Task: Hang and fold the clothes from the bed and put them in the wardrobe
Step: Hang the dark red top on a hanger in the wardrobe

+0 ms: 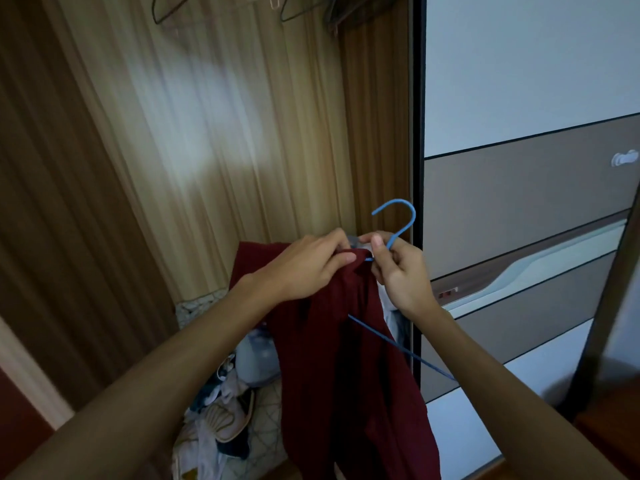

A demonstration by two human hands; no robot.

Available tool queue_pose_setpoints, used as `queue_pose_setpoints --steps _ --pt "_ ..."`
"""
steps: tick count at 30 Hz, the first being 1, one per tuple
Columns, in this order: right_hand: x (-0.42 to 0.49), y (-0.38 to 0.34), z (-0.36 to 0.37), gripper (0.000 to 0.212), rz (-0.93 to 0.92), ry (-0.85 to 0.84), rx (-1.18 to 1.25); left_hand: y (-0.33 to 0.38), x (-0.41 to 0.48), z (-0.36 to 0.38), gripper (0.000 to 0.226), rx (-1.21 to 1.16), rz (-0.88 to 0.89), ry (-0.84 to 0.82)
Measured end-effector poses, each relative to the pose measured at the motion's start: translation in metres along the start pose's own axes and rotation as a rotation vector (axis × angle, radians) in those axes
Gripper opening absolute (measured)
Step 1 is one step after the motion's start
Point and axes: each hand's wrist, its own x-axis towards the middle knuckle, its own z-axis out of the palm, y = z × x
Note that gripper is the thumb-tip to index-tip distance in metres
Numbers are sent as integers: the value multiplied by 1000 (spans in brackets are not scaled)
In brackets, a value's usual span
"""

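Observation:
A dark red garment [346,358] hangs from a blue wire hanger [401,220] that I hold up in front of the open wardrobe [207,133]. My left hand [304,268] pinches the garment's top edge just left of the hanger's neck. My right hand [398,271] grips the neck of the hanger below its hook, thumb up. One blue arm of the hanger sticks out below my right wrist toward the lower right. The bed is out of view.
Empty dark hangers [298,12] hang at the wardrobe's top edge. A pile of clothes and bags [235,410] lies on the wardrobe floor. A sliding door [519,202] with grey and white panels stands on the right, its dark frame beside my right hand.

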Motion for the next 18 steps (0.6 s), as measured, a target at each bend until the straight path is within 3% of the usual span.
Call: queue_pose_setpoints --steps 3,6,10,12,14,18 --pt "-3 4 0 33 8 27 11 3 3 4 24 -87 19 -59" --pt "-9 10 7 40 25 107 -264 6 7 7 23 51 7 -20" --pt "-37 25 9 36 -247 205 -652 -10 8 -2 21 208 -85 147" --pt "-57 37 8 22 -375 68 -714 -20 3 -8 20 203 -135 217" --pt "-81 54 13 20 -347 -131 -814 -30 -1 -15 20 190 -156 276" --pt "-105 88 30 40 9 -350 -1036 -35 -13 -35 17 47 -154 350"
